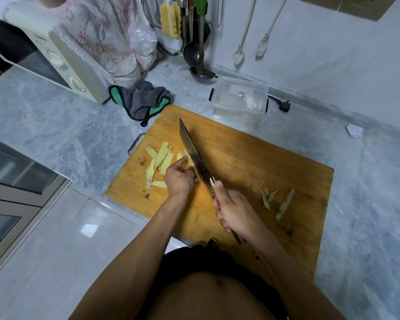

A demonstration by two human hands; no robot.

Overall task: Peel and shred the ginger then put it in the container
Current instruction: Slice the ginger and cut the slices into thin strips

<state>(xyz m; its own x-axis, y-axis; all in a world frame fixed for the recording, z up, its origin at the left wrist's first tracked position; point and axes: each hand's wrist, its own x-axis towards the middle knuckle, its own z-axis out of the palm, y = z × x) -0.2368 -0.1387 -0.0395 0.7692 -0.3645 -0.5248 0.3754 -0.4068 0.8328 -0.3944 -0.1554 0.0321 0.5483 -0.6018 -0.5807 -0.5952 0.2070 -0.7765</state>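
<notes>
1. Head view: I look down on a grey marble counter [56,125] with a wooden cutting board [252,162] at centre. Pale floor tiles lie at 8 o'clock.
2. At 10 o'clock sits a microwave [56,58] under a floral cloth [97,31]; a grey-green towel [143,100] lies just off the board's far corner.
3. The clear container [239,98] stands at 12 o'clock, touching the board's far edge; ladles [194,54] hang behind it.
4. My right hand [234,211] is wrapped around the handle of the knife [195,155].
5. My left hand [178,179], fingers curled, holds down the ginger [159,160] slices at 9 o'clock, beside the blade.
6. Peelings [275,199] lie at 3 o'clock.
7. The piece under the blade is mostly hidden by my fingers.
</notes>
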